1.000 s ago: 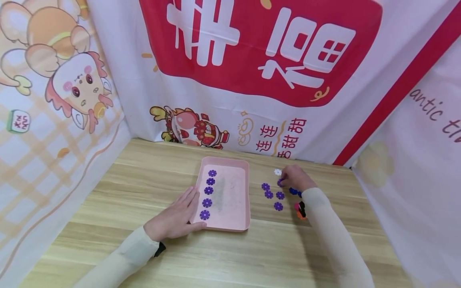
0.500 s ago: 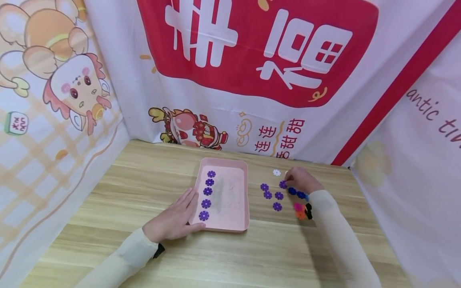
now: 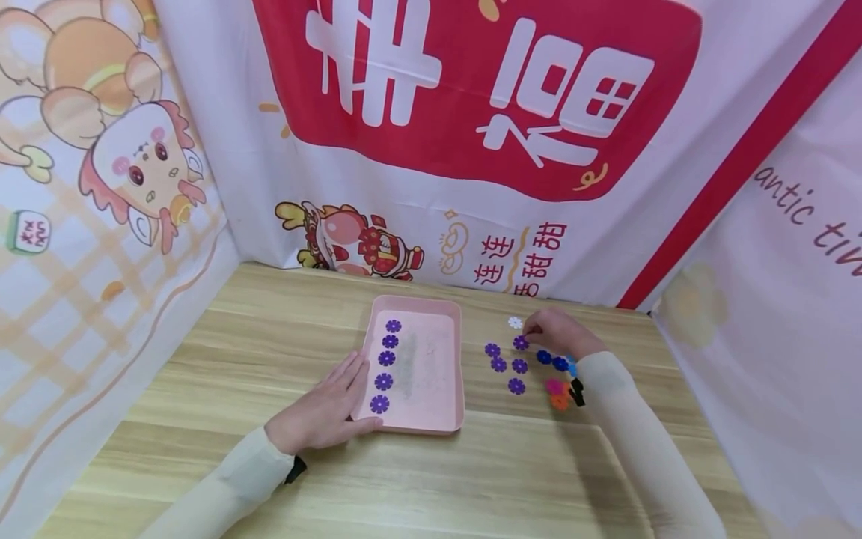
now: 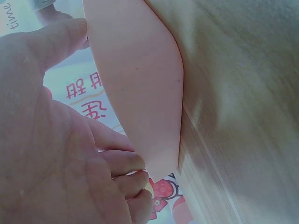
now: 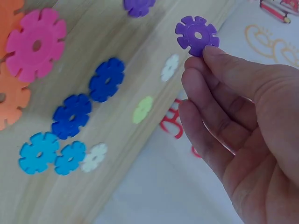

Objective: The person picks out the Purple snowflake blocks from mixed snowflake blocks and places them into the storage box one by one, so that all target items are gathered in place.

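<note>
My left hand [image 3: 326, 408] rests on the left side of the pink tray [image 3: 462, 374], fingers along its rim; in the left wrist view the hand [image 4: 60, 130] touches the edge of the tray wall [image 4: 140, 88]. Inside the tray, several purple flower discs [image 3: 387, 358] form a column on the left. Between thumb and index finger, my right hand [image 5: 252, 112] pinches a purple disc [image 5: 197, 35] by its edge. In the head view that hand [image 3: 562, 333] is right of the tray, beside several loose purple discs [image 3: 519, 366].
Dark blue discs [image 5: 71, 116], light blue discs [image 5: 39, 153], a pink disc [image 5: 37, 45], orange discs [image 3: 560, 402] and black pieces [image 3: 576, 392] lie on the table near the right hand. A white disc [image 3: 515, 323] and a pale green disc [image 5: 143, 109] are there too. Printed cloth stands behind the table.
The right hand, with the purple disc, moved slightly right and then back left, uncovering the blue, pink and black pieces. The left hand has stayed at the tray.
</note>
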Tool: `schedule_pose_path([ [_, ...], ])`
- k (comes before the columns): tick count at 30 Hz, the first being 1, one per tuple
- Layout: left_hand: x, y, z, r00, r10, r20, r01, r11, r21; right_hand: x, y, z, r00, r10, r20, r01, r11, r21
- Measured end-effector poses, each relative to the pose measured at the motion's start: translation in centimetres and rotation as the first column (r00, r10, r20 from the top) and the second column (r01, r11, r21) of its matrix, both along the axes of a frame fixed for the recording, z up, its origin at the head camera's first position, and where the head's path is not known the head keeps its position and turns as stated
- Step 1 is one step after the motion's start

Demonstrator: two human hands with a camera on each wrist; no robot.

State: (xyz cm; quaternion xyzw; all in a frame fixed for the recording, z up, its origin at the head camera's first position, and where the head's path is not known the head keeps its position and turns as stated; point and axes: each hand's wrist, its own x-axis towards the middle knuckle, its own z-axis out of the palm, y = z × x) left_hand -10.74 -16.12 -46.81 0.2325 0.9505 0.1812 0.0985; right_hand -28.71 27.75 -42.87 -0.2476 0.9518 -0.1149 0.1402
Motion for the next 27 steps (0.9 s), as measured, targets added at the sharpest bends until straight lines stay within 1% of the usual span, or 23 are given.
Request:
schedule_pose_path([
  [7,0.0,0.0,0.2,1.000,0.001,-0.006,-0.001,1.000,-0.003,0.6,-2.3,0.8,0.992,0.125,-0.027,-0.125,0.992,-0.015],
  [13,0.1,0.0,0.0,1.000,0.004,0.003,-0.004,1.000,0.002,1.7,-4.6,1.7,0.983,0.180,-0.030,-0.181,0.982,-0.051],
  [17,0.0,0.0,-0.1,1.000,0.006,0.005,-0.006,1.000,0.001,2.6,-6.1,2.3,0.973,0.221,-0.068,-0.226,0.971,-0.075],
  [19,0.0,0.0,-0.1,1.000,0.008,0.011,-0.008,1.000,0.001,3.0,-6.9,2.5,0.968,0.235,-0.086,-0.242,0.967,-0.081],
  [22,-0.1,0.0,-0.1,1.000,0.007,0.016,-0.007,1.000,0.001,3.6,-8.1,2.6,0.967,0.234,-0.100,-0.242,0.967,-0.079],
  [27,-0.1,0.0,-0.1,1.000,0.003,0.011,-0.004,1.000,0.001,4.7,-10.0,2.2,0.971,0.231,-0.054,-0.236,0.966,-0.102],
])
